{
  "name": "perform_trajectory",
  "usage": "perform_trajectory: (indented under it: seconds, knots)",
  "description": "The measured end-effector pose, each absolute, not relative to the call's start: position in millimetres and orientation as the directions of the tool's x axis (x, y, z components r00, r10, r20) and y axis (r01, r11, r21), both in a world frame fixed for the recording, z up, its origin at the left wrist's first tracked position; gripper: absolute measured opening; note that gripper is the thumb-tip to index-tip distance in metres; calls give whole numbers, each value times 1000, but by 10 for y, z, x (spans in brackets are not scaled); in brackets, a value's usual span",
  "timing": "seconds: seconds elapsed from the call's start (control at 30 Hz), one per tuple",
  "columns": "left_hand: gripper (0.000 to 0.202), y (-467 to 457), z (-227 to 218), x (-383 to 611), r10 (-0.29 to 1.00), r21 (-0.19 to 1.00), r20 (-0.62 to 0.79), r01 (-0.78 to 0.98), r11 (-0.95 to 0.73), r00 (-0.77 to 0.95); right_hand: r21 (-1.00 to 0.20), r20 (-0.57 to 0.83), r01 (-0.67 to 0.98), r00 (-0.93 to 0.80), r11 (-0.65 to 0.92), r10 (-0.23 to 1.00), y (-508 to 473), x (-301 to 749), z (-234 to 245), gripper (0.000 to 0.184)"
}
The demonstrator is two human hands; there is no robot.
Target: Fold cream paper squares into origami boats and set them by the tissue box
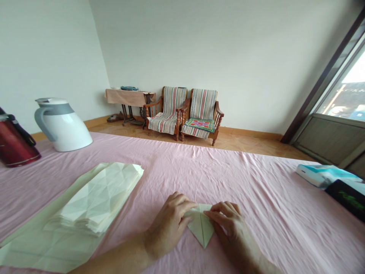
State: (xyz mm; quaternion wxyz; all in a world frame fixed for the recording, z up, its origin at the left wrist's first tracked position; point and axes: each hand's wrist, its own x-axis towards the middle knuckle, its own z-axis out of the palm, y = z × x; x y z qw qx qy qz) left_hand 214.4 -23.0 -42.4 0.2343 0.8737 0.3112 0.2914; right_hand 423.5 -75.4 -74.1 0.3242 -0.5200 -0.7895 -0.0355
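Note:
A small cream sheet of paper [201, 227], folded into a downward-pointing triangle with a centre crease, lies on the pink tablecloth [256, 198] near the front edge. My left hand [168, 224] presses its left side, fingers curled and pinched on the paper's upper left flap. My right hand [230, 224] rests on the right side, fingertips pinching the top edge near the centre crease. Both hands touch the paper and hide its outer corners.
A stack of creased cream sheets [98, 199] lies on a larger sheet at the left. A white kettle [61, 123] and a red flask [14, 142] stand at the far left. A tissue box [322, 175] and a dark packet [349, 198] sit at the right. Two wooden chairs [185, 114] stand by the far wall.

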Motion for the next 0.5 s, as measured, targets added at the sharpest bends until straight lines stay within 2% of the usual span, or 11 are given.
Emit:
perform_trajectory:
  seconds: [0.13, 0.27, 0.5]
  knots:
    - [30, -223, -428, 2152, 673, 573, 337, 424, -702, 658, -309, 544, 839, -231, 449, 807, -752, 4224, -739, 30]
    - [21, -223, -380, 2180, 664, 499, 323, 475, -725, 674, -334, 515, 829, -238, 449, 823, -737, 4243, -758, 30]
    - [24, -208, -383, 2176, 605, 430, 351, 451, -782, 715, -339, 502, 815, -266, 470, 823, -756, 4274, -797, 34]
